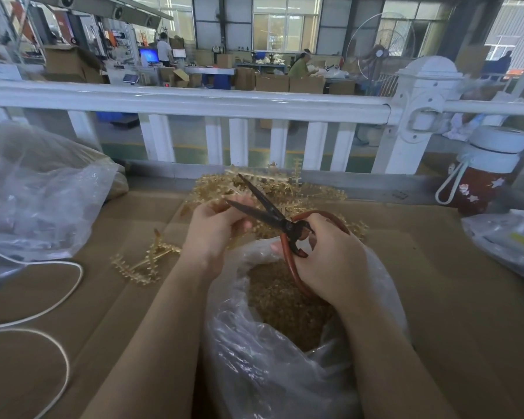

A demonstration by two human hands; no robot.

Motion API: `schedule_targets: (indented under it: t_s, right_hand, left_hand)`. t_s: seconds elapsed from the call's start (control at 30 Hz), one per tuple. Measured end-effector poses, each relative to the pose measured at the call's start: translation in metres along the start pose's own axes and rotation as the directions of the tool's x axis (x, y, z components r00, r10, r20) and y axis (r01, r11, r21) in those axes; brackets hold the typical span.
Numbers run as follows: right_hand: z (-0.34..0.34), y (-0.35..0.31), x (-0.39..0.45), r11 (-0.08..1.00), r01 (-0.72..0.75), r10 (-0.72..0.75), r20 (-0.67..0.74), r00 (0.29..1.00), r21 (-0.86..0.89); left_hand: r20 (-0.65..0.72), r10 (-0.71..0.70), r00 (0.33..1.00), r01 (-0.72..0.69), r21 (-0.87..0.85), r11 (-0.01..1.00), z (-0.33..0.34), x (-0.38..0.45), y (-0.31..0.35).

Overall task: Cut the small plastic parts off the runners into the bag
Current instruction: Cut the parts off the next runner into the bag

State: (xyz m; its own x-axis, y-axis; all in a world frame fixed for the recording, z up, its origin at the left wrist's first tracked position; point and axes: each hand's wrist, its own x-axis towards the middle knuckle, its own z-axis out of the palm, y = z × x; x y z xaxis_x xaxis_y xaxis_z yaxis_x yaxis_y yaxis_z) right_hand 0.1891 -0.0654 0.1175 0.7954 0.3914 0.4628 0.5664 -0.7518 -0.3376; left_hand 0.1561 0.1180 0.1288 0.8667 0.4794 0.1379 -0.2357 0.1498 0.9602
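My left hand [214, 229] grips a tan plastic runner [224, 193] with small parts along it, held above the mouth of a clear plastic bag [273, 367]. My right hand [330, 261] grips the red handles of large scissors [270, 211], whose dark blades stand apart and point toward the runner by my left fingers. Inside the bag lies a heap of small tan cut parts [282, 303]. Behind my hands is a pile of tan runners [291, 189]. A bare-looking runner piece [147, 263] lies on the cardboard to the left.
Brown cardboard [451, 282] covers the table. A big clear bag [34, 192] sits at the left, a white cord [43, 313] loops near it, a red bottle with white lid [484, 173] and another bag [508, 240] stand right. A white railing [194, 101] runs behind.
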Motion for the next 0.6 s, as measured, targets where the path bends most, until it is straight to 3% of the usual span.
schedule_targets:
  t_s: [0.23, 0.6]
  right_hand:
    - [0.0, 0.001, 0.002, 0.999, -0.025, 0.025, -0.003, 1.0, -0.032]
    - [0.009, 0.004, 0.005, 0.997, -0.054, 0.052, 0.036, 0.998, 0.054]
  left_hand:
    - [0.193, 0.032, 0.981, -0.046, 0.071, 0.996, 0.002, 0.0, -0.005]
    - [0.166, -0.023, 0.986, 0.025, -0.005, 1.0, 0.002, 0.0, -0.007]
